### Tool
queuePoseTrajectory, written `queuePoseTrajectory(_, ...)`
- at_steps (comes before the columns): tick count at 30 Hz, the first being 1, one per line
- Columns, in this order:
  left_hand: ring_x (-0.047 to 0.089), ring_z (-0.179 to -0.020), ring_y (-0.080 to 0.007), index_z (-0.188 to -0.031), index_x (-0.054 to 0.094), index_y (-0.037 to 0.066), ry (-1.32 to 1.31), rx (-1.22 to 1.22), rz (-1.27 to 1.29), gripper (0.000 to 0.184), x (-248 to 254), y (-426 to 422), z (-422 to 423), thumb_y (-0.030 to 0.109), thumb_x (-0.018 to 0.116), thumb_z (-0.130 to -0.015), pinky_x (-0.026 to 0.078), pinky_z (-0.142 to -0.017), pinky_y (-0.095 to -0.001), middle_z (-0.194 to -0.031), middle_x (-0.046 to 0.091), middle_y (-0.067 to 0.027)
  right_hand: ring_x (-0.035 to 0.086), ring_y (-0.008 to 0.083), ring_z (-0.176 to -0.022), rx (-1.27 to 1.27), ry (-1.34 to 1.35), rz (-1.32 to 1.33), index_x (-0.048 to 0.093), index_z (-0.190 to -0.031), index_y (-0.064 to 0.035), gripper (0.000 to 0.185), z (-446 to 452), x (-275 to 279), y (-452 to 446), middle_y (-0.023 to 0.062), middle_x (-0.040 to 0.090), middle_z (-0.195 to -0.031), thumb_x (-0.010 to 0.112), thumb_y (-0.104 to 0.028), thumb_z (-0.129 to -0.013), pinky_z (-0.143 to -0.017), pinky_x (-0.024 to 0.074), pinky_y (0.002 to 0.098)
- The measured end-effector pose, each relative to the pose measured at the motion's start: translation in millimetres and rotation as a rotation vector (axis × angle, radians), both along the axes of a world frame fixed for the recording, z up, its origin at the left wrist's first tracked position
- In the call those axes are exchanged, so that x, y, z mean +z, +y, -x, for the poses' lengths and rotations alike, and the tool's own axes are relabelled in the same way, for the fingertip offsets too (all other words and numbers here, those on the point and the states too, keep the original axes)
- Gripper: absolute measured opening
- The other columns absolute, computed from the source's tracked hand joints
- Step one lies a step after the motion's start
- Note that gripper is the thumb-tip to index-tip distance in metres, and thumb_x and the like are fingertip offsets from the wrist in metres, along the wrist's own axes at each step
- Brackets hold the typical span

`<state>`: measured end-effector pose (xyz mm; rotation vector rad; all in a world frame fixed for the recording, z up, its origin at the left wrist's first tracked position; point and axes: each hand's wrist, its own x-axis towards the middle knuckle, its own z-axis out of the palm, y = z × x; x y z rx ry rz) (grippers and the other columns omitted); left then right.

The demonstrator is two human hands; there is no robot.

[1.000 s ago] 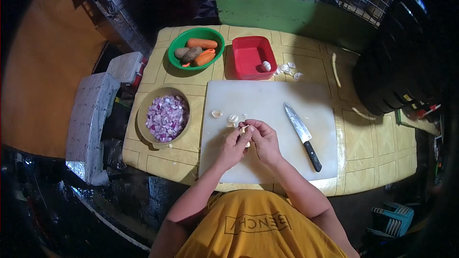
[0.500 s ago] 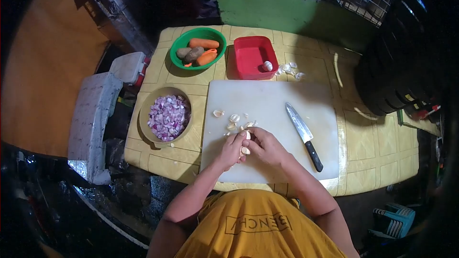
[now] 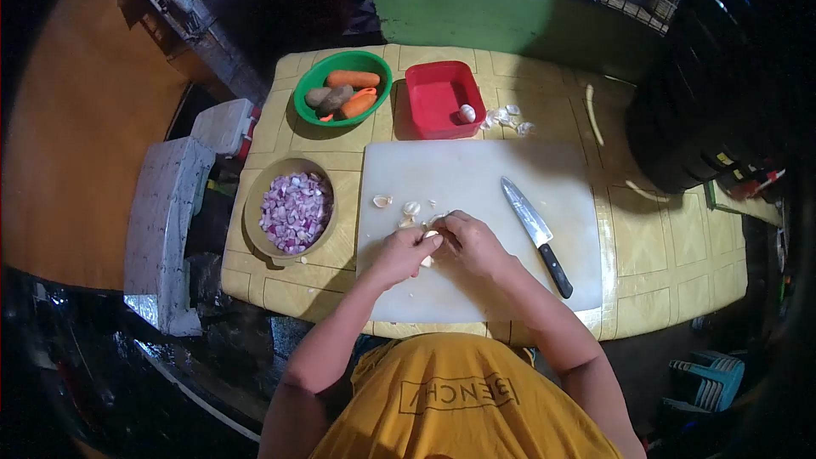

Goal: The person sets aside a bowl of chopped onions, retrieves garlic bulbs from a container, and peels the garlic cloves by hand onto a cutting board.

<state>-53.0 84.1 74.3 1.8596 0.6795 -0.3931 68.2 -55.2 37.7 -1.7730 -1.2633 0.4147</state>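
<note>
My left hand (image 3: 403, 257) is closed on a pale garlic clove (image 3: 431, 236) over the white cutting board (image 3: 484, 297). The fingers of my right hand (image 3: 469, 241) pinch together at the clove's right side; what they hold is too small to tell. Another clove (image 3: 427, 262) shows just below my fingers. Loose garlic pieces (image 3: 411, 207) and bits of skin lie on the board beyond my left hand. A knife (image 3: 537, 234) with a black handle rests on the board, right of my right hand.
A bowl of chopped purple onion (image 3: 296, 212) stands left of the board. Behind are a green basin (image 3: 384, 100) with carrots and brown tubers, and a red container (image 3: 438, 89) with a garlic bulb (image 3: 467, 113). Garlic skins (image 3: 507, 117) lie beside it. A dark cylindrical object stands right.
Both hands have shifted around the garlic; my left hand has moved slightly left and its fingers have turned. The knife and bowls keep their places while the view has shifted a little.
</note>
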Motion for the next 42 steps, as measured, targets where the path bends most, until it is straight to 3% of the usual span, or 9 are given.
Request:
queuePoseTrajectory(5,0.052,-0.055,-0.0148,-0.113,0.053,0.004,-0.336,0.223,-0.209,0.049,-42,10,6,0.05,0.044,-0.1,0.044,-0.047,-0.0272,-0.086,0.057,-0.0083,0.063,0.0373,-0.085,-0.016,-0.176,-0.104,0.066,-0.101,-0.0007,0.02,-3,12,-3,0.0197,0.065,-0.095,0.064,-0.008,-0.082,-0.076,0.0518,0.0415)
queuePoseTrajectory(7,0.051,-0.057,-0.0143,-0.107,0.05,0.005,-0.226,0.483,0.179,0.051,-17,5,4,0.054,0.04,-0.1,0.043,-0.045,-0.0265,-0.08,0.053,-0.0067,0.064,0.0347,-0.082,-0.034,-0.3,-0.154,0.066,-0.108,-0.0018,0.023,-1,15,-5,0.0178,0.064,-0.093,0.064,-0.008,-0.085,-0.073,0.0531,0.0383)
queuePoseTrajectory(10,0.049,-0.057,-0.0122,-0.101,0.047,0.006,-0.197,0.572,0.366,0.049,-17,-2,1,0.054,0.036,-0.101,0.04,-0.043,-0.0259,-0.077,0.048,-0.0041,0.063,0.0332,-0.078,0.052,0.182,0.021,0.063,-0.117,-0.0019,0.034,13,31,-9,0.0179,0.062,-0.088,0.067,-0.015,-0.086,-0.072,0.0512,0.0384)
queuePoseTrajectory(22,0.042,-0.052,-0.0071,-0.102,0.05,0.008,-0.436,0.675,0.446,0.036,-13,-33,-10,0.043,0.039,-0.104,0.037,-0.044,-0.0231,-0.073,0.049,0.0001,0.06,0.0377,-0.083,-0.035,0.018,-0.203,0.056,-0.122,-0.0026,0.031,30,7,-1,0.0195,0.059,-0.091,0.054,-0.012,-0.093,-0.076,0.0491,0.0425)
queuePoseTrajectory(31,0.051,-0.057,-0.0075,-0.105,0.052,0.01,-0.551,0.641,0.52,0.033,-13,-30,-1,0.042,0.041,-0.103,0.039,-0.045,-0.0206,-0.079,0.055,-0.0011,0.065,0.0266,-0.088,-0.104,0.389,-0.035,0.048,-0.128,-0.0009,0.034,33,4,-5,0.0174,0.061,-0.099,0.052,-0.014,-0.097,-0.079,0.0524,0.0372)
queuePoseTrajectory(34,0.054,-0.06,-0.0074,-0.104,0.053,0.01,-0.587,0.631,0.515,0.026,-17,-27,0,0.035,0.047,-0.102,0.043,-0.047,-0.0207,-0.081,0.057,-0.0012,0.065,0.0204,-0.083,-0.09,0.347,-0.252,0.047,-0.127,-0.0004,0.033,36,4,-2,0.0137,0.062,-0.1,0.052,-0.013,-0.097,-0.074,0.0537,0.0354)
queuePoseTrajectory(36,0.056,-0.064,-0.007,-0.104,0.053,0.009,-0.679,0.621,0.493,0.022,-19,-30,2,0.031,0.051,-0.102,0.044,-0.048,-0.0207,-0.083,0.058,-0.0013,0.064,0.0175,-0.076,-0.098,0.81,-0.263,0.049,-0.124,0.0003,0.03,34,-1,-3,0.0088,0.063,-0.093,0.052,-0.011,-0.097,-0.07,0.0539,0.0344)
queuePoseTrajectory(40,0.055,-0.062,-0.0064,-0.103,0.05,0.006,-0.672,0.493,0.311,0.022,-14,-38,-1,0.027,0.057,-0.099,0.046,-0.048,-0.022,-0.083,0.06,-0.003,0.065,0.022,-0.071,-0.083,0.778,-0.175,0.05,-0.122,0.0006,0.03,29,-2,-4,0.0123,0.064,-0.084,0.054,-0.012,-0.096,-0.068,0.0535,0.035)
queuePoseTrajectory(42,0.055,-0.063,-0.0064,-0.103,0.05,0.005,-0.608,0.454,0.224,0.021,-16,-41,-1,0.025,0.057,-0.099,0.046,-0.049,-0.0225,-0.084,0.06,-0.0035,0.065,0.0278,-0.069,-0.175,0.235,-0.167,0.051,-0.117,0.0008,0.026,32,-7,-3,0.0185,0.063,-0.078,0.052,-0.012,-0.095,-0.065,0.0526,0.0368)
